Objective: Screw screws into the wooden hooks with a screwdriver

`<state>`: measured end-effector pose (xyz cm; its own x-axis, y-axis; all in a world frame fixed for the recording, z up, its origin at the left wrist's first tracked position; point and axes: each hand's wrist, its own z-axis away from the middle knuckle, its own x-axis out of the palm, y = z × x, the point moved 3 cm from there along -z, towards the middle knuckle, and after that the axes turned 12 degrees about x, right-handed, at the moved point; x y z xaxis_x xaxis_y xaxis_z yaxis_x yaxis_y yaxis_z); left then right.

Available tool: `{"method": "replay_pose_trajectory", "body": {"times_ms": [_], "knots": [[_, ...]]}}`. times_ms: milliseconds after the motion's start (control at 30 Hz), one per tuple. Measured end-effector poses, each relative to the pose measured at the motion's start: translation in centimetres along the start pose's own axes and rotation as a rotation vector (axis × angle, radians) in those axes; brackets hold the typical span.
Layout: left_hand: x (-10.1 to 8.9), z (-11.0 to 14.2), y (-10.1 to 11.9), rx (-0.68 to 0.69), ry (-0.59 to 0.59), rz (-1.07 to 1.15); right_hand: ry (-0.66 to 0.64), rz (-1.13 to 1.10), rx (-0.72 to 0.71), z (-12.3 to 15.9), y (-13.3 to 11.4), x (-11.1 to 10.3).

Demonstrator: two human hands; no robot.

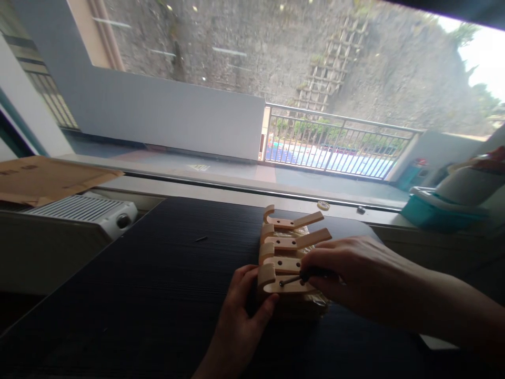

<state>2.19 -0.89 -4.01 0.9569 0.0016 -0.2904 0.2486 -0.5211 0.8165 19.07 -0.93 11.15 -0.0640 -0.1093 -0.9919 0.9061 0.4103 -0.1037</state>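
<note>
A wooden hook rack with several pale curved hooks lies on the dark table, with two dark screw spots on most hooks. My left hand grips its near left corner, thumb on the near side and fingers at the curved ends. My right hand is closed around the dark handle of a screwdriver. The screwdriver's thin shaft points left, its tip at a screw in the nearest hook. Crinkled clear plastic shows beneath the rack's right side. My right hand hides part of the nearer hooks.
A small dark screw-like piece lies on the black table. A tape roll and a small dark item rest by the window sill. Brown cardboard lies over a white radiator at left; a teal bin stands at right.
</note>
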Motion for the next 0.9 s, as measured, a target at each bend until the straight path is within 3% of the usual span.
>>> {"method": "replay_pose_trajectory", "body": {"times_ms": [133, 333, 467, 700, 900], "knots": [[0.0, 0.0, -0.1, 0.006, 0.004, -0.015, -0.009, 0.014, -0.086, -0.4, -0.5, -0.6], [0.1, -0.2, -0.1, 0.0, -0.007, -0.023, -0.055, 0.098, -0.231, -2.3, -3.3, -1.8], [0.1, -0.1, -0.2, 0.0, -0.003, -0.021, -0.111, 0.195, -0.213, -3.3, -3.9, -1.9], [0.0, -0.1, -0.2, 0.024, -0.006, -0.021, -0.04, 0.207, -0.119, -3.0, -1.3, -1.9], [0.1, -0.3, 0.1, 0.01, -0.026, -0.011, -0.126, 0.274, -0.129, -3.0, -3.7, -2.8]]}}
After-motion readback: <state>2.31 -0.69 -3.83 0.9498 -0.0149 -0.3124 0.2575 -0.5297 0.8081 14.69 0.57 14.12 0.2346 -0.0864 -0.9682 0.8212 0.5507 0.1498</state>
